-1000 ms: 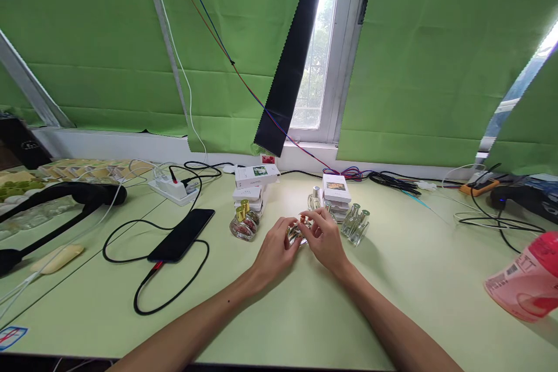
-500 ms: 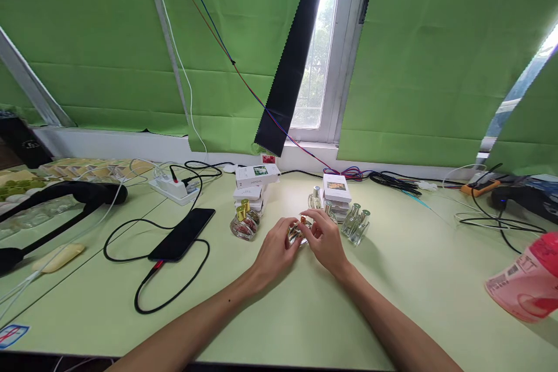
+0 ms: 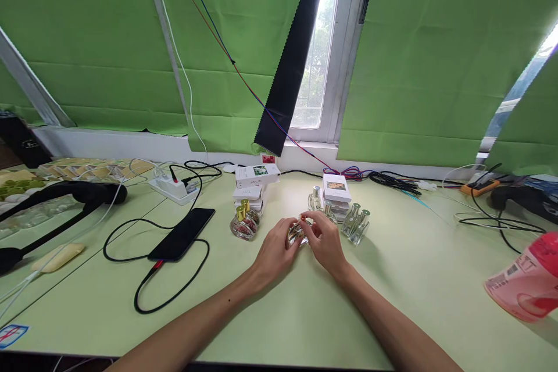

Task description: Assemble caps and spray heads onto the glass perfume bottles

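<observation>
Between my hands, low over the table, is a small glass perfume bottle [image 3: 296, 233], partly covered by fingers. My left hand [image 3: 275, 248] is closed around its left side. My right hand [image 3: 323, 240] has its fingers curled at the bottle's top, where a reddish-gold bit shows. To the left stand perfume bottles with gold caps [image 3: 244, 222], in front of a stack of white boxes [image 3: 249, 192]. Clear glass bottles with silver caps [image 3: 356, 224] stand to the right, by a second stack of white boxes [image 3: 336, 188]. My right hand partly hides some bottles behind it.
A black phone [image 3: 182, 235] with a looped cable lies left, near a white power strip [image 3: 173, 188]. Farther left are a black headband-like device [image 3: 87, 195] and a yellowish soap-like object [image 3: 59, 258]. A pink package [image 3: 526, 279] stands right; cables [image 3: 392, 181] run along the back.
The fingers of my right hand have shifted slightly at the top of the bottle, covering more of the reddish-gold bit. Everything else stays in place.
</observation>
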A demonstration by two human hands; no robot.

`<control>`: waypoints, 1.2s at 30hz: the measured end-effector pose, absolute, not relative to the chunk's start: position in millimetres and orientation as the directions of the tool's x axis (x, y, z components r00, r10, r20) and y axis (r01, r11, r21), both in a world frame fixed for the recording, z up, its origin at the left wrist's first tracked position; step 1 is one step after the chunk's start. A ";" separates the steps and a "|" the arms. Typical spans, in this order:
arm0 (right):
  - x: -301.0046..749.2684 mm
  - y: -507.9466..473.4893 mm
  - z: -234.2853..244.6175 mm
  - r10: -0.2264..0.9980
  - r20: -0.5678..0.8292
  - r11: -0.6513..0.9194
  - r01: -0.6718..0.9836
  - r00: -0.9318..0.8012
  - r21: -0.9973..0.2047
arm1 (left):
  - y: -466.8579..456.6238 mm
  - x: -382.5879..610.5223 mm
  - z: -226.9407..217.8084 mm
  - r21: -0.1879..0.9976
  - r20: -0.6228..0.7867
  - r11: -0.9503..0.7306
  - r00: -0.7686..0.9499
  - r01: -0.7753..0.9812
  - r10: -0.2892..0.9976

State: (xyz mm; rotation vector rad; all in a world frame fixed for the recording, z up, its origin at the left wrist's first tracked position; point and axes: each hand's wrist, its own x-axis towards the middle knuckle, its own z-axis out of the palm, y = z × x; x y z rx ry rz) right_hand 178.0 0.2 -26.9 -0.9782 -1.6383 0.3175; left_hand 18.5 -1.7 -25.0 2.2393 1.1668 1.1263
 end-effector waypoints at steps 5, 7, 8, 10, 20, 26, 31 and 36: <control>178.0 0.8 -26.9 0.730 0.683 0.618 0.431 -0.005 -0.657 | -1.9 18.8 -25.0 0.634 0.476 -0.583 0.338 0.509 0.812; 177.7 0.9 -26.7 0.723 0.691 0.626 0.430 -0.007 -0.651 | -2.2 19.0 -25.1 0.636 0.473 -0.580 0.337 0.508 0.814; 177.5 0.9 -26.6 0.720 0.694 0.630 0.427 -0.008 -0.649 | -2.3 19.1 -25.0 0.637 0.473 -0.580 0.337 0.507 0.814; 177.1 0.7 -26.2 0.714 0.700 0.639 0.417 -0.009 -0.646 | -2.7 19.2 -24.8 0.639 0.473 -0.581 0.339 0.504 0.813; 176.7 1.5 -24.4 0.696 0.717 0.673 0.378 -0.032 -0.636 | -1.7 19.1 -24.5 0.639 0.456 -0.575 0.350 0.511 0.818; 175.3 3.1 -24.5 0.716 0.698 0.659 0.347 -0.016 -0.667 | -2.1 19.2 -23.5 0.625 0.448 -0.573 0.358 0.530 0.819; 175.2 5.3 -26.5 0.740 0.672 0.637 0.323 -0.004 -0.700 | -1.8 19.3 -23.9 0.629 0.439 -0.566 0.358 0.532 0.824; 176.1 6.1 -28.0 0.752 0.659 0.628 0.309 -0.005 -0.714 | -1.6 19.1 -24.5 0.636 0.438 -0.568 0.361 0.523 0.823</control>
